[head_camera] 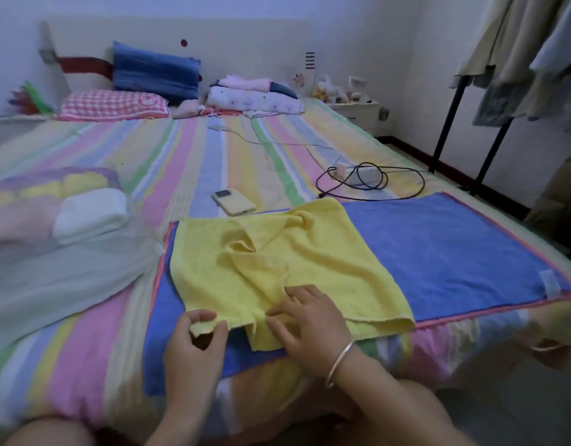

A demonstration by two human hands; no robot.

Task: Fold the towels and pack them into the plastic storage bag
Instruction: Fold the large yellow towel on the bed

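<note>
A crumpled yellow towel [310, 259] lies on top of a flat blue towel [445, 249] with a pink edge, at the near edge of the bed. My left hand [194, 349] pinches the yellow towel's near left corner between thumb and fingers. My right hand [310, 326], with a silver bangle on the wrist, pinches a fold of the yellow towel along its near edge. At the left lies the translucent plastic storage bag [62, 272], with folded towels inside it: a white one [91, 214], plus pink and yellow ones.
A phone in a yellow case [234, 202] lies just beyond the yellow towel. A power strip with a black cable [368, 181] sits at the right. Pillows and folded clothes are at the headboard. A clothes rack [471, 123] stands right of the striped bed [194, 156].
</note>
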